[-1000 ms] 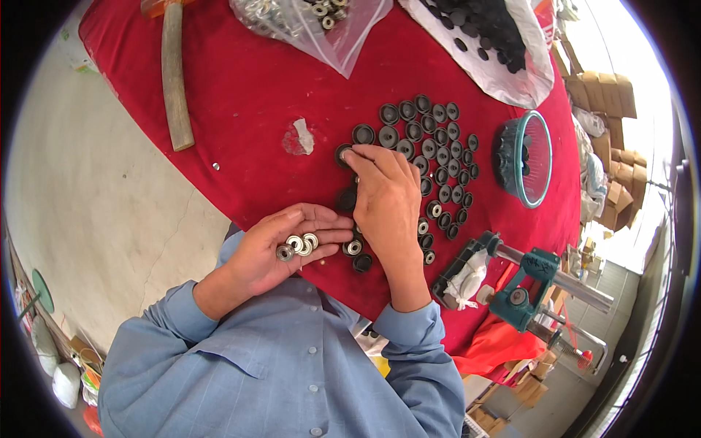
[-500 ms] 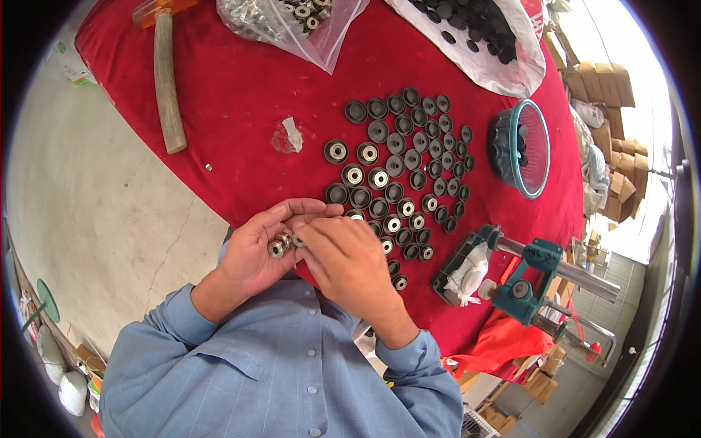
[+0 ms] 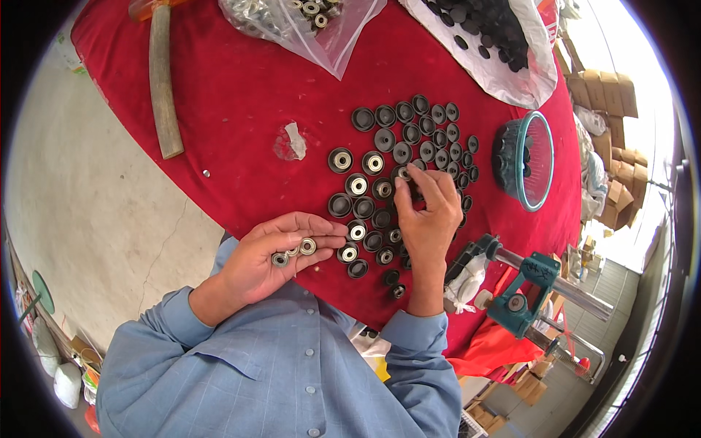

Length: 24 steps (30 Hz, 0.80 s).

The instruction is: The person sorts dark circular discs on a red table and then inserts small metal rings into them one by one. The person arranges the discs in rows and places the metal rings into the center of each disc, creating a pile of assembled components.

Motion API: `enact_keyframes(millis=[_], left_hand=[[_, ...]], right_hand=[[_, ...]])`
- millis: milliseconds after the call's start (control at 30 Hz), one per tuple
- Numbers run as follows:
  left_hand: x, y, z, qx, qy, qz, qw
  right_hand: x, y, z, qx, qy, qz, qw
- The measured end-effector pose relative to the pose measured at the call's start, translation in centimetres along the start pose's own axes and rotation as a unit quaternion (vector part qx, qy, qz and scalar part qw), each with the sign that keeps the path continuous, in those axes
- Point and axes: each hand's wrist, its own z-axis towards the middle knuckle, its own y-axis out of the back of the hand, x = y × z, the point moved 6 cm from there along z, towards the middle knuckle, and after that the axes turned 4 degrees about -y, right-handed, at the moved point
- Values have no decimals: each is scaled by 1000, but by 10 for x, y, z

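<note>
a cluster of round caps (image 3: 409,164) lies on the table (image 3: 234,95) near its right edge, with a bowl (image 3: 527,159) to its right. at the far edge sit two bags of parts (image 3: 307,22), and a stick (image 3: 164,87) lies by the left edge. a press tool (image 3: 526,281) stands at the near right corner.

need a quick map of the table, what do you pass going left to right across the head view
wooden handle → left hand holding small bearings → right hand over the black caps → teal basket → teal press
</note>
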Motion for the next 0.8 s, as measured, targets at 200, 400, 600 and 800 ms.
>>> enact_keyframes(millis=[200, 400, 600, 800], left_hand=[[0, -1, 1, -8, 0, 11, 1000], [-1, -1, 1, 9, 2, 1, 1000], [0, -1, 1, -12, -7, 13, 1000], [2, 1, -1, -24, -9, 12, 1000]], right_hand=[[-1, -6, -8, -2, 3, -7, 1000], [3, -2, -14, 13, 8, 0, 1000], [9, -4, -20, -11, 75, -59, 995], [19, -11, -34, 4, 74, -147, 986]])
